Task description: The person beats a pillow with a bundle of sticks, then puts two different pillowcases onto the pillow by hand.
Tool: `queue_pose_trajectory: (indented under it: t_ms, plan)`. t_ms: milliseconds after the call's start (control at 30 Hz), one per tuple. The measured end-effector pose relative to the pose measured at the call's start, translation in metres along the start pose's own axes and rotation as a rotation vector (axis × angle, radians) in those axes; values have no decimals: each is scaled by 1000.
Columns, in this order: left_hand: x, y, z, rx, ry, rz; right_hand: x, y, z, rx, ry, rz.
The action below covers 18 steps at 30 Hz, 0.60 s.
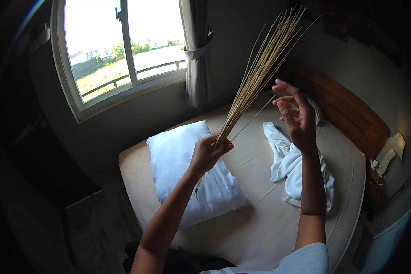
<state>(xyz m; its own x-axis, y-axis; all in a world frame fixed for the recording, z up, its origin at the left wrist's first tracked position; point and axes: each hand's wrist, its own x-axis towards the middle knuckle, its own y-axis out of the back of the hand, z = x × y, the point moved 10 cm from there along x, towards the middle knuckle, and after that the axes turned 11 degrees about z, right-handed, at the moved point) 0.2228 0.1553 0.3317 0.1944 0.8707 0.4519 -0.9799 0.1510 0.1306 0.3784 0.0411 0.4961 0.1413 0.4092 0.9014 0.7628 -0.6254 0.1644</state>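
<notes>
Basically, stick bundle (pixel 260 73) is held in the air over the mattress (pixel 253 169), butt end above the pillow (pixel 182 155) near the left corner, tips slanting up past the far edge; to handle it well, I'd want a firm, low grip with butts level, since a slack fist would probably let sticks slide or fan; the stray stick (pixel 253 118) splays out on the right side, so worth minding when the free fingers come near; left hand (pixel 210 154) wraps the lower end, forearm angled up from the near edge; right hand (pixel 298 116) is raised toward the headboard (pixel 347 100) edge, fingers parted and loosely bent, apart from the main bundle; can't tell if it touches the stray tip; towel (pixel 291 176) lies crumpled beneath that forearm.
</notes>
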Motion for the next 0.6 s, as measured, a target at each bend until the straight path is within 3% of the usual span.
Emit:
queue_pose_trajectory:
  t_ms: [33, 167, 233, 333, 400, 500, 600]
  plan:
    - [0, 1, -2, -39, 67, -23, -1, -6, 8, 153, -118, 38]
    - [10, 15, -21, -364, 272, 46, -48, -43, 67, 225, -309, 61]
    - [13, 23, -29, -468, 322, 71, -103, -90, 98, 186, -493, -211]
    - [15, 32, -49, -647, 410, 61, -203, -159, 105, 387, -711, -513]
    - [13, 34, -59, -718, 445, 64, -236, -184, 93, 475, -749, -581]
    - [11, 34, -73, -800, 491, 59, -244, -200, 92, 506, -742, -513]
    - [11, 40, -74, -827, 525, 47, -244, -210, 101, 394, -606, -559]
